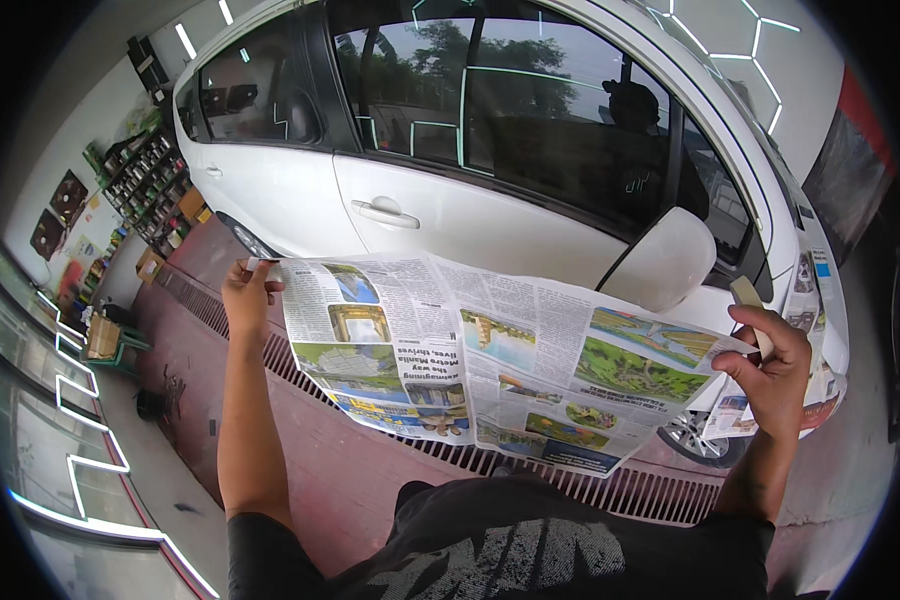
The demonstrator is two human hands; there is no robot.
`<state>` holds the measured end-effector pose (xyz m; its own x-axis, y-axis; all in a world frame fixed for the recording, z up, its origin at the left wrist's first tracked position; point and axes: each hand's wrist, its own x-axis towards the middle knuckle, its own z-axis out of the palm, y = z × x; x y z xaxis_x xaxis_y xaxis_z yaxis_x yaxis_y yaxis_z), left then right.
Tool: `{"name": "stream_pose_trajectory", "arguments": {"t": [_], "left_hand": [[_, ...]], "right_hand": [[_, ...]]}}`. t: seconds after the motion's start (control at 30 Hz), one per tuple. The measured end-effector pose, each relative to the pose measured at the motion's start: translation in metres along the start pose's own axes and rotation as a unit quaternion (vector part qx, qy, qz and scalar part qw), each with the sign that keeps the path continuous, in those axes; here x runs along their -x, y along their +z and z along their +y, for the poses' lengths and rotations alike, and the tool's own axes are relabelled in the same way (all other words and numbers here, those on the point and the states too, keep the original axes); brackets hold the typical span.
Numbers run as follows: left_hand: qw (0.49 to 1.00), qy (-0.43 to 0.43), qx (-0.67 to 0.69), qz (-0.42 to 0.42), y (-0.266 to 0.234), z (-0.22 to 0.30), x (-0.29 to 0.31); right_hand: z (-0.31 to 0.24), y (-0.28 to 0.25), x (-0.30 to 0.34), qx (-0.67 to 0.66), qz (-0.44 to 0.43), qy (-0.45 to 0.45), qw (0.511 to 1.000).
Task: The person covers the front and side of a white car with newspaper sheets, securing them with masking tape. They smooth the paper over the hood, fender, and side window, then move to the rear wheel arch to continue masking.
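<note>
Holding newspaper [515, 385] spread open beside white car [280, 200], left hand [250, 297] pinching its upper-left corner, right hand [773, 365] pinching its right edge plus a beige tape roll [749, 308].

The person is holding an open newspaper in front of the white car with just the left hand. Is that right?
Not quite: two hands hold it. The head view shows the left hand and the right hand holding the open newspaper in front of the white car.
</note>
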<state>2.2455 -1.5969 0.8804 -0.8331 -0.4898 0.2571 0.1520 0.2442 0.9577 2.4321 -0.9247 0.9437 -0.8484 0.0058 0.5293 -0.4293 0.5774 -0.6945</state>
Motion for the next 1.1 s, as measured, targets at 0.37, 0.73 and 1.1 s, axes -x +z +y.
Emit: {"name": "stream_pose_trajectory", "arguments": {"t": [0.37, 0.73, 1.1], "left_hand": [[0.952, 0.167, 0.182, -0.181, 0.036, 0.009, -0.073], [0.846, 0.345, 0.049, -0.404, 0.115, 0.093, -0.080], [0.806, 0.496, -0.055, -0.317, 0.099, 0.106, -0.106]], "right_hand": [[-0.025, 0.032, 0.086, 0.004, 0.118, -0.006, 0.993], [0.019, 0.024, 0.143, 0.196, 0.195, 0.187, 0.943], [0.042, 0.056, 0.158, 0.382, 0.272, -0.006, 0.883]]}}
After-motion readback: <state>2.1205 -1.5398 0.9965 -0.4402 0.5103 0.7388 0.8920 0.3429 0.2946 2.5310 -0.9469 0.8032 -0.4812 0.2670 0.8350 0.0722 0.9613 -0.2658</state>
